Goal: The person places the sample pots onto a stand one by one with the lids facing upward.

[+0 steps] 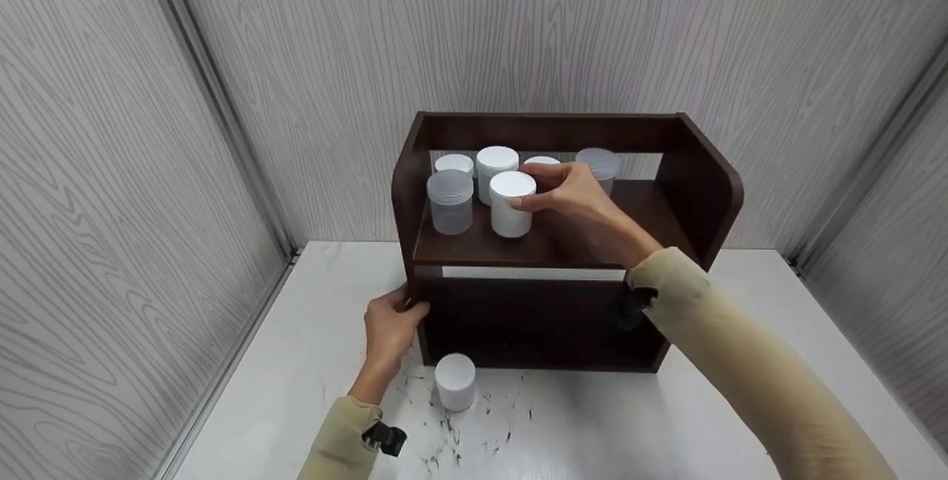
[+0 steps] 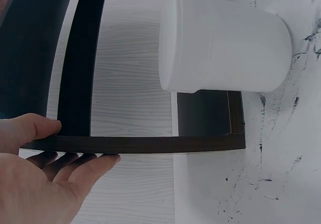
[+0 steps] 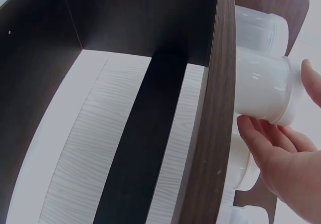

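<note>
On the shelf, right hand fingers pinch a white jar; contents hidden.

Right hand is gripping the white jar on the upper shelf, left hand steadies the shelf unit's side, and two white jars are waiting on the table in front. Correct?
Not quite: the head view shows only one white jar on the table. The rest holds: the right hand grips the white jar on the upper shelf, and the left hand steadies the shelf unit's side.

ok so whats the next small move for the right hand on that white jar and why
Probably let go and draw back: the right hand grips the white jar, which looks upright on the shelf beside the clear jar, while the left hand steadies the frame.
</note>
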{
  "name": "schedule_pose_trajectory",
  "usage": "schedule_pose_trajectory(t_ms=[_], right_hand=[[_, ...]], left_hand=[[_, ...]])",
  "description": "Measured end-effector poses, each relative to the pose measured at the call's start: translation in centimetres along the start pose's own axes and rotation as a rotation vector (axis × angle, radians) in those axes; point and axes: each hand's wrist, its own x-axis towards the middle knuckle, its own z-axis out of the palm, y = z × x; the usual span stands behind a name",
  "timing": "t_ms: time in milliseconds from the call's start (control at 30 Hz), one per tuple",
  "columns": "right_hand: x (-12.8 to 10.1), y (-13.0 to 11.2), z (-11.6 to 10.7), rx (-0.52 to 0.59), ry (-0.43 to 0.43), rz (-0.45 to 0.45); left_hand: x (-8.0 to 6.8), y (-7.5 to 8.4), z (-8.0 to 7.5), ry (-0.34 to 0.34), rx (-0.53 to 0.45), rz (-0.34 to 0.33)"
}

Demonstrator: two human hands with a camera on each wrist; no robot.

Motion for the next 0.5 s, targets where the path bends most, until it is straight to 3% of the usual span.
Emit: schedule_pose_trajectory(t_ms=[133,300,500], right_hand=[[-0.4,-0.1,-0.2,-0.033,-0.001,-0.046],[-1.3,-0.3,-0.6,0.013,0.005,-0.089],[-3.5,-0.5,-1.5,-0.079,0.046,-0.162]], left_hand=[[0.0,-0.1,0.0,0.004,0.005,0.007],[-0.1,-0.1,0.1,0.011,-0.002,0.008],[-0.2,0.0,-0.1,-0.014,-0.04,0.014]])
